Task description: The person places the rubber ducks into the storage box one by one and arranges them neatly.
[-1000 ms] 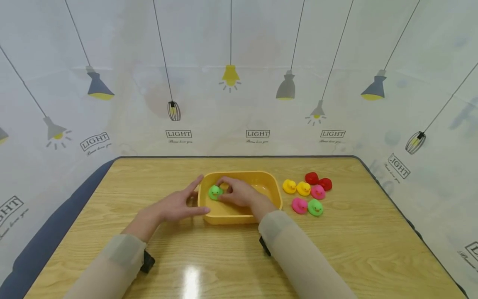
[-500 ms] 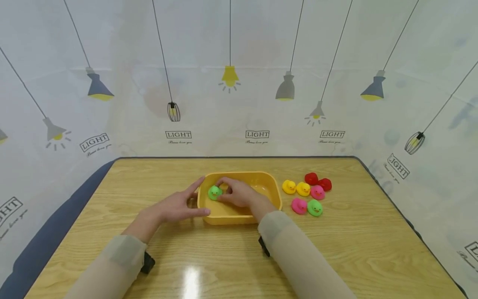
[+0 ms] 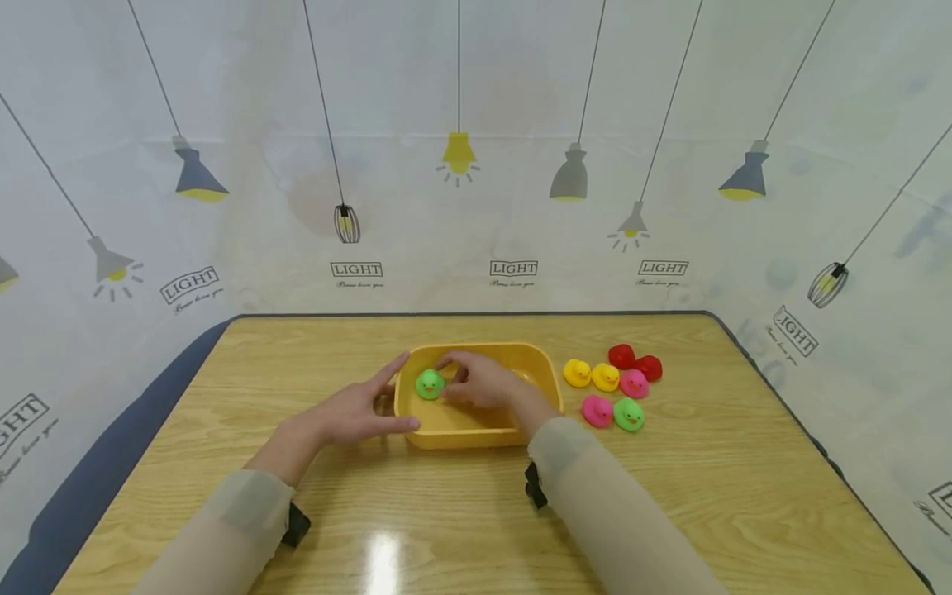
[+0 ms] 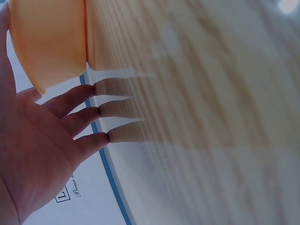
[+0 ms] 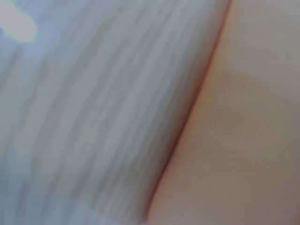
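A yellow tray [image 3: 476, 439] stands mid-table with a green rubber duck [image 3: 430, 385] upright near its left end. My right hand [image 3: 487, 384] is inside the tray, just right of the duck, its thumb and index finger parted and a small gap from it. At the tray's left end, my left hand [image 3: 349, 411] has thumb and index finger spread against the rim. In the left wrist view, the other fingers of this left hand [image 4: 44, 140] reach down to the tabletop beside the tray's wall [image 4: 51, 37]. Only the tray's outer wall [image 5: 243, 131] and table appear in the right wrist view.
Right of the tray sit two yellow ducks [image 3: 577, 373], two pink ducks [image 3: 597, 411], another green duck [image 3: 628, 414] and two red ducks [image 3: 621, 356]. Behind the wooden table [image 3: 297, 347] hangs a lamp-printed cloth [image 3: 416, 207].
My right hand has let go of the green duck and shifted slightly right, away from it. The duck stays in place in the tray. My left hand has hardly moved.
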### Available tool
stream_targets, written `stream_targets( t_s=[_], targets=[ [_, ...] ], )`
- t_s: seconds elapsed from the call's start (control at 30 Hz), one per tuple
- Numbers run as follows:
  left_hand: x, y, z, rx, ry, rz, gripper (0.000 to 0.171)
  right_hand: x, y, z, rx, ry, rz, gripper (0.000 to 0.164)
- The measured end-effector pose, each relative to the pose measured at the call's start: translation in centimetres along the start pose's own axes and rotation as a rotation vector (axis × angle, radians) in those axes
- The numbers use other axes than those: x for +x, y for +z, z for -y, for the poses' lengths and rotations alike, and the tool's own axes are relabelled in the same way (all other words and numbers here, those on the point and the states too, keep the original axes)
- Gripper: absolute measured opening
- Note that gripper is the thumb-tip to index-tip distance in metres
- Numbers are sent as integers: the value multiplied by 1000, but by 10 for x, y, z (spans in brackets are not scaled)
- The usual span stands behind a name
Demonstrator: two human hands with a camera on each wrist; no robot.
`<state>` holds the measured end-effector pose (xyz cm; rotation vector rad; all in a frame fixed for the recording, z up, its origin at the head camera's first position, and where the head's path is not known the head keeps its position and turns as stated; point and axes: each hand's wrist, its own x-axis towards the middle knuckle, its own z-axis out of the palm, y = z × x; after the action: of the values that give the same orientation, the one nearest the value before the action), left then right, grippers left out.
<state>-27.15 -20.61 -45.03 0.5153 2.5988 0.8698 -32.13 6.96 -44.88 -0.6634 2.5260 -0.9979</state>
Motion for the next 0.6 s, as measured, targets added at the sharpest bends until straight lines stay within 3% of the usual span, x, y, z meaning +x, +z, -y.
stream_targets(
  t_s=[0.17,0.33,0.6],
  targets=[
    [0,-1,-2,8,-4,-7,118,-14,-15,4,-4,9,-26,39],
    [-1,-1,-2,24,-7,-15,118,-33,-29,1,-17,-61,-79,37],
    [2,2,0,17,-7,-18,119,-76,-58,-8,-20,-101,-138,34]
  ],
)
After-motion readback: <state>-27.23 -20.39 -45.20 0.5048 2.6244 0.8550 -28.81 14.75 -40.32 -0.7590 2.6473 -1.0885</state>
